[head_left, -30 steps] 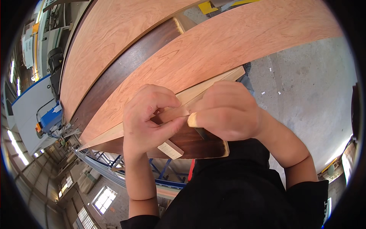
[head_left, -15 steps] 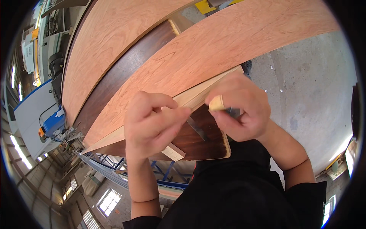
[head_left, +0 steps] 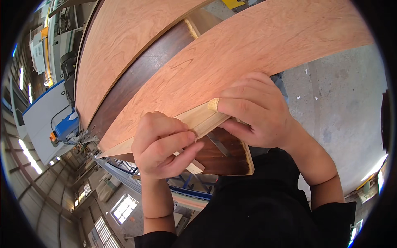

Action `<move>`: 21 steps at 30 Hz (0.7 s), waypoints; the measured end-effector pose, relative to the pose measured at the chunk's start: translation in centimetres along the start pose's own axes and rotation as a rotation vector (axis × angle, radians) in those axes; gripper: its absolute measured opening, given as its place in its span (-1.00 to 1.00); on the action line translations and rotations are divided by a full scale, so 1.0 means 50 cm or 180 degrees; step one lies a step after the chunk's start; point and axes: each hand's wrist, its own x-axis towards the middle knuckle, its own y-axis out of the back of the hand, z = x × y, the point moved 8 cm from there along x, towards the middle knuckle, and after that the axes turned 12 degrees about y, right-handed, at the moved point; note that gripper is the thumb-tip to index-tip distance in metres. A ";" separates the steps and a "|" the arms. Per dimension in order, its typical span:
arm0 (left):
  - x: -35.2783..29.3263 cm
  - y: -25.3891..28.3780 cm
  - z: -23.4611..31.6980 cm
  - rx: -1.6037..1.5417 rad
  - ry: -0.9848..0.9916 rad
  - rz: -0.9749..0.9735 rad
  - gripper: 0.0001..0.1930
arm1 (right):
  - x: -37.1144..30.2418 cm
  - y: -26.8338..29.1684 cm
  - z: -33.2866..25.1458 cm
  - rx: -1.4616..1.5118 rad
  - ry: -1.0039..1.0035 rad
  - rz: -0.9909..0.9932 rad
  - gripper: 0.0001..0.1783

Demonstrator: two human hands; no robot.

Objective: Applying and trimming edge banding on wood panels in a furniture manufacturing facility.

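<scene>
A long pale wooden strip (head_left: 209,119) runs slantwise in front of me, along the near edge of a reddish wood panel (head_left: 231,62). My right hand (head_left: 258,111) grips its right end, fingers over the top and thumb beneath. One of those fingers wears a yellowish wrap (head_left: 213,104) at its tip. My left hand (head_left: 163,144) is closed in a pinch at the strip's near edge; what its fingertips hold, if anything, is too small to name. Below lies a dark brown board (head_left: 227,161) with a small light wood block (head_left: 195,168) near its edge.
Another reddish panel (head_left: 124,37) lies at the far left, with a dark board (head_left: 151,60) between the panels. Blue metal framing (head_left: 194,187) shows underneath. Machinery with a blue part (head_left: 66,126) stands left. Concrete floor (head_left: 331,103) with small white scraps spreads right.
My right hand has come down onto the strip's end, its fingers now gripping it. The left hand has shifted slightly down, its fingertips now at the strip's near edge.
</scene>
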 end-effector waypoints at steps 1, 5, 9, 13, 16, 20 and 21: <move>0.002 0.000 -0.002 -0.0130 0.0051 -0.0043 -0.66 | 0.000 0.002 0.000 -0.0018 -0.0008 0.0018 -0.52; 0.008 0.002 -0.005 -0.0300 0.0159 -0.0086 -0.73 | 0.002 0.003 0.001 0.0002 -0.0021 0.0010 -0.53; 0.007 0.004 -0.010 -0.0208 0.0156 -0.0156 -0.76 | 0.006 0.002 0.000 -0.0010 -0.0033 -0.0001 -0.52; 0.008 -0.005 -0.029 -0.0419 0.0833 -0.0399 -0.73 | 0.009 -0.001 -0.002 -0.0050 -0.0072 -0.0053 -0.50; 0.009 -0.009 -0.048 -0.0676 0.1115 -0.0510 -0.68 | 0.005 -0.003 0.000 -0.0112 -0.0117 -0.0094 -0.49; 0.007 -0.007 -0.047 -0.0661 0.0537 -0.0690 -0.62 | 0.009 -0.004 -0.002 -0.0137 -0.0120 -0.0112 -0.47; 0.006 -0.006 -0.046 -0.0659 0.0531 -0.0684 -0.62 | 0.011 -0.003 -0.004 -0.0140 -0.0112 -0.0112 -0.47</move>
